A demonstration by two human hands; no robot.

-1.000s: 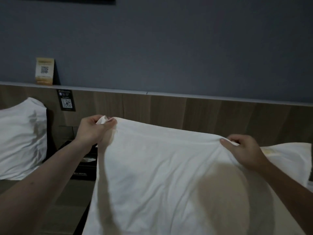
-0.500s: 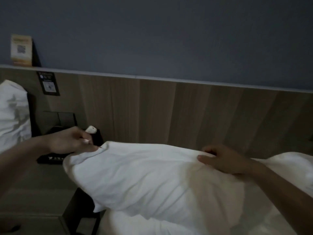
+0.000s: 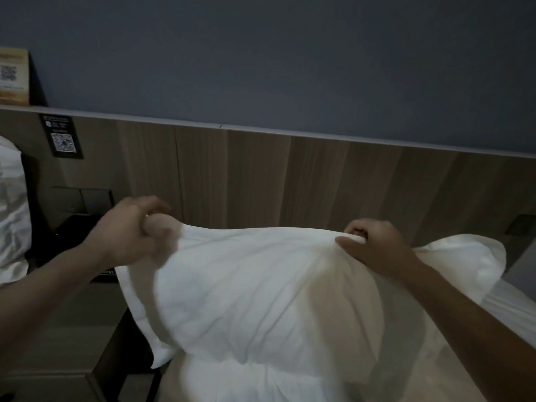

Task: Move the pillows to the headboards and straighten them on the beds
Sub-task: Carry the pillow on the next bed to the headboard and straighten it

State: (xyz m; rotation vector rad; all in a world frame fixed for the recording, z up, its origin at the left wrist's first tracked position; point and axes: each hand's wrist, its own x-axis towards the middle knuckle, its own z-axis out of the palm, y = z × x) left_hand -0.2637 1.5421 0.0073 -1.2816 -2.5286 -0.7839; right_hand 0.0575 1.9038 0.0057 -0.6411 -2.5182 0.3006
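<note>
Moved: the pillow (image 3: pixel 261 288) is lifted higher than half a second ago.
Left hand (image 3: pixel 127 230): grips its left corner — blurred.
Right hand (image 3: pixel 374 245): pinches its top edge.
Pillow: against the wooden headboard (image 3: pixel 261 175), over the bed (image 3: pixel 510 311).

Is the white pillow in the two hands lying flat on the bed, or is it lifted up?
Lifted at its top edge. The left hand and right hand grip the pillow there; its lower part rests on bedding.

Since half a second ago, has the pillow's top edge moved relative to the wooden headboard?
Yes. The pillow is higher against the headboard, both hands gripping its top edge: left hand, right hand.
</note>
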